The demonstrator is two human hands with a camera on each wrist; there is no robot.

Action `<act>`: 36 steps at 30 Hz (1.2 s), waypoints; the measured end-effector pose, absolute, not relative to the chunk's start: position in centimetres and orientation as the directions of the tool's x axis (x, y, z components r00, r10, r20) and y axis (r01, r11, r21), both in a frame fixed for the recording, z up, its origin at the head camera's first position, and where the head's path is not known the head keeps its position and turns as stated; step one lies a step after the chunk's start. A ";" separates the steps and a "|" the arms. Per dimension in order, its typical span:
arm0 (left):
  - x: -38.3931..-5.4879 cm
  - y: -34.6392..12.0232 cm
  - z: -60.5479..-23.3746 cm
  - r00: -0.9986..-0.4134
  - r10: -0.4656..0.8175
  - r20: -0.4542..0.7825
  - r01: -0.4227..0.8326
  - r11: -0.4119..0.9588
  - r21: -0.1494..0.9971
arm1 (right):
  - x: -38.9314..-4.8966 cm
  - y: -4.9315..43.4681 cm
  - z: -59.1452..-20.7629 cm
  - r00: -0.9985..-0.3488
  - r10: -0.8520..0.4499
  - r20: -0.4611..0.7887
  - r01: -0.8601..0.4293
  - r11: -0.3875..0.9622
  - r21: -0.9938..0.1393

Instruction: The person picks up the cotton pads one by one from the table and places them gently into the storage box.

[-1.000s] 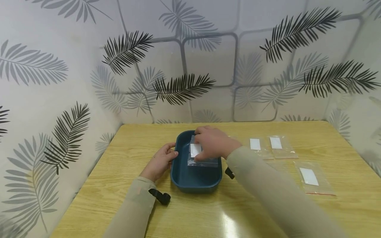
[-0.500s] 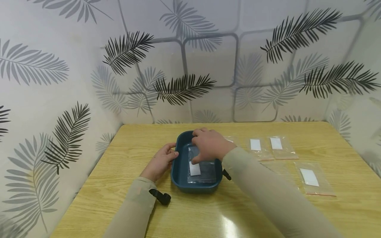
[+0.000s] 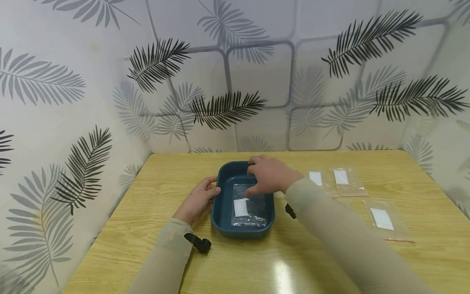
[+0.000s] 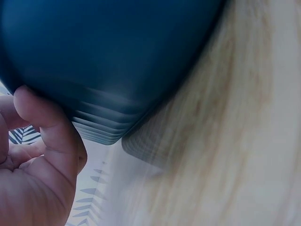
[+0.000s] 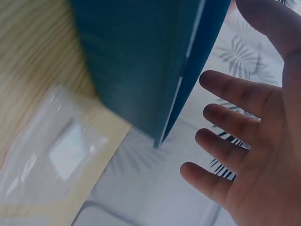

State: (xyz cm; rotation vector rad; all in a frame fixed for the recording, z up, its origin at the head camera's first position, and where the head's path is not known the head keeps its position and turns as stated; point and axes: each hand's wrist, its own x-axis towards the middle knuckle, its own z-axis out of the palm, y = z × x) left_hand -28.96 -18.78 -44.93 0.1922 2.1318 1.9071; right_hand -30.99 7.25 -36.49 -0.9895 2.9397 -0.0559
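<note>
Tabletop (image 3: 176, 175), tray (image 3: 240, 234) between hands (image 3: 196, 200) (image 3: 273, 175)

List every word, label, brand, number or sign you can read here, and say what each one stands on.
None: no readable text in any view.
Blue bin: no lettering visible.
Clear bag in the bin and bags on the table: no legible print; any fine marks would be too small or blurred.
Wall: leaves and lines only.

Right hand (image 3: 271, 175), fingers (image 5: 231, 88) spread
</note>
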 end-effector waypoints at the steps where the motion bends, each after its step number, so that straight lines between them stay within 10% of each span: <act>1: -29.0 -18.8 -44.9 -0.954 0.278 -0.115 -0.083 0.122 0.989 | -31.1 7.6 -36.5 -0.795 -0.606 -0.023 -0.605 0.795 -0.054; 36: -28.7 -18.7 -44.8 -0.958 0.270 -0.095 -0.060 0.133 0.989 | -35.2 16.6 -42.0 -0.918 -0.384 -0.094 -0.369 0.918 -0.147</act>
